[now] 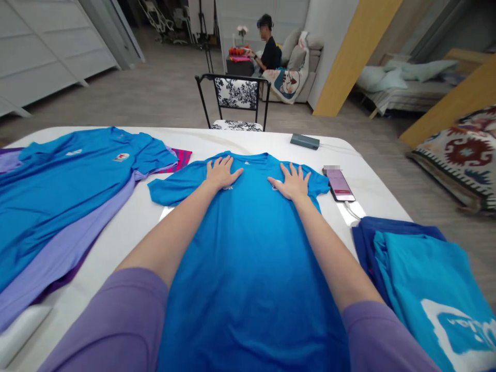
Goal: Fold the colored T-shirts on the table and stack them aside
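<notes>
A blue short-sleeved T-shirt lies spread on the white table, its collar toward the far edge and its lower part running out of view at the bottom. My left hand rests flat on the left of its chest, fingers spread. On the other side of the chest my right hand also lies palm down with fingers apart. Both hands touch the cloth near the shoulders and partly cover small white marks on it. Neither hand grips anything.
More shirts, a blue one on top, lie in layers at left. A phone with a cable, a dark grey box and folded clothes sit at right. Beyond the table stand a chair and a seated person.
</notes>
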A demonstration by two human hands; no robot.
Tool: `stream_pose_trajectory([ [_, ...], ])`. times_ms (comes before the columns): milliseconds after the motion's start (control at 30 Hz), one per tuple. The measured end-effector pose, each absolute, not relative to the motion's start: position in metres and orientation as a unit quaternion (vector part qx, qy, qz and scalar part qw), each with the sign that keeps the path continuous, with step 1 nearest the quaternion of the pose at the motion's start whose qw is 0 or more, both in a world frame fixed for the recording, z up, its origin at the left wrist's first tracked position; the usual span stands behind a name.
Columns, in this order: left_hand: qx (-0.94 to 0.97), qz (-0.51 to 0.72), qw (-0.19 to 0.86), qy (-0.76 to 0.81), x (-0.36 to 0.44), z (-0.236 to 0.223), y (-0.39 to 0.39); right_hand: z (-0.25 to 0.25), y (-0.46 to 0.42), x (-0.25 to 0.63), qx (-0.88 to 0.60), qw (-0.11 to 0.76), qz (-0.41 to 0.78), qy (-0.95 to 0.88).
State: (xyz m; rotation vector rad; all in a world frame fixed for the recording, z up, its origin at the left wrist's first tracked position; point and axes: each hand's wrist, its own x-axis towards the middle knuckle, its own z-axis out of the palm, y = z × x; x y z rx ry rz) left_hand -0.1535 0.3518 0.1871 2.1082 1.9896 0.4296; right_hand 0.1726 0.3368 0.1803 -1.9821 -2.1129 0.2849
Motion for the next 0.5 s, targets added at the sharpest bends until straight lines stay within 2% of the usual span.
stream_pose_trajectory([
  [133, 0.737, 0.157, 0.109, 0.649, -0.166, 0.188, 0.367, 0.179, 0.342, 0.173, -0.710, 0.125, 0.098, -0.686],
  [300, 0.688, 0.224, 0.027, 0.690, -0.195, 0.190, 0.336, 0.178, 0.342, 0.174, -0.699, 0.135, 0.100, -0.695],
  [500, 0.618, 0.112, 0.057, 0.776, -0.270, 0.190, 0.259, 0.179, 0.336, 0.169, -0.745, 0.173, 0.089, -0.638],
])
